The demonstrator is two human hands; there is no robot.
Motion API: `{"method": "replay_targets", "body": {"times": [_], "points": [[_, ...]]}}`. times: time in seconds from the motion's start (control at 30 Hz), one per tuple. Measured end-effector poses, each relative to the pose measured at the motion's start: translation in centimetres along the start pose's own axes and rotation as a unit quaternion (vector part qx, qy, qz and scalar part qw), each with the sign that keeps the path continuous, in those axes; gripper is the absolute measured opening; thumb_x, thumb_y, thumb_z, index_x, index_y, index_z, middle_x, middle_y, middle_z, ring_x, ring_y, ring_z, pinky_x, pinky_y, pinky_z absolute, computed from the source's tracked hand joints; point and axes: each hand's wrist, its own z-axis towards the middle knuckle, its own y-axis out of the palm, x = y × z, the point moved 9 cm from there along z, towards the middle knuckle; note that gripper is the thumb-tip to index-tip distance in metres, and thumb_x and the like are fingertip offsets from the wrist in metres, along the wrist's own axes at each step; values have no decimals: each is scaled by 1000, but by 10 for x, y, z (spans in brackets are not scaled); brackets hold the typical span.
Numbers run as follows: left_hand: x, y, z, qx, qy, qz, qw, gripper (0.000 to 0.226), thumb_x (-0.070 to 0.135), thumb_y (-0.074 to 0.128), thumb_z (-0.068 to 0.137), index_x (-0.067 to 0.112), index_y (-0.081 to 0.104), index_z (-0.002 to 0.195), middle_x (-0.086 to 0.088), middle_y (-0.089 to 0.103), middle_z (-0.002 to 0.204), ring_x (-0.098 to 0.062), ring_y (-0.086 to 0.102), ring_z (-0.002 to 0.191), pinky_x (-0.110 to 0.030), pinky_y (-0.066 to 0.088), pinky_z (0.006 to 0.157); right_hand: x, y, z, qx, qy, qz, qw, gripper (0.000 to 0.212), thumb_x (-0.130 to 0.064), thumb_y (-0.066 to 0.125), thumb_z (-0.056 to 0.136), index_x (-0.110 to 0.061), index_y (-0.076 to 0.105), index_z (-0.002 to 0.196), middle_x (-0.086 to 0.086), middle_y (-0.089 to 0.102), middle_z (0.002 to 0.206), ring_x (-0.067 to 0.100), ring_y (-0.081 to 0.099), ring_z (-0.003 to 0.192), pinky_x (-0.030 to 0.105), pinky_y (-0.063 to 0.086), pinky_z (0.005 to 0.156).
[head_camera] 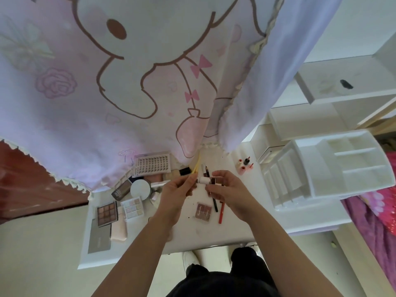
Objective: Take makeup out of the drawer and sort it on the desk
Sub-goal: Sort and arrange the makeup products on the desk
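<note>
Plainly, the risk is a slip: both hands meet above the crowded white desk (214, 232), and the small white-capped tube (203, 180) is pinched only at its ends, so a loose twist could drop it onto the brown blush compact (204, 210) or roll the black pencil (215, 203) and red pencil (221, 213) lying just below the fingers. The left hand (174, 192) clamps 1 end, the right hand (227, 189) closes on the darker end; the tube spans between their fingertips.
</note>
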Motion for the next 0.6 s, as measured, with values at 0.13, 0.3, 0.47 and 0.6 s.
{"method": "replay_targets", "body": {"times": [0.13,0.3,0.47,0.6], "points": [[4,-1,-2,-22,5,11,1000,22,23,69,90,5,75,101,2,61,69,-10,49,66,-27,44,70,-2,11,-11,-26,46,-6,999,42,-50,63,94,-18,62,121,10,73,108,20,71,84,31,54,76],[3,-5,-2,-9,-22,-48,999,13,20,71,88,7,76,90,-5,62,76,-13,48,67,-28,43,70,-7,3,-14,17,-8,-13,1000,25,-33,63,97,-14,74,110,9,76,95,14,66,80,23,52,71],[0,-7,-2,-9,-40,-68,997,14,20,73,87,6,76,92,-8,64,81,-13,50,68,-28,44,70,-4,-3,-17,10,-10,38,999,22,-15,73,90,-12,72,112,11,71,96,16,67,83,23,54,73],[1,0,-4,-22,-44,-73,996,15,19,73,87,5,76,92,-9,65,81,-14,52,69,-28,44,71,-7,-4,-19,15,-14,26,999,24,-26,70,93,-13,71,112,11,74,102,12,64,77,25,51,73]]}}
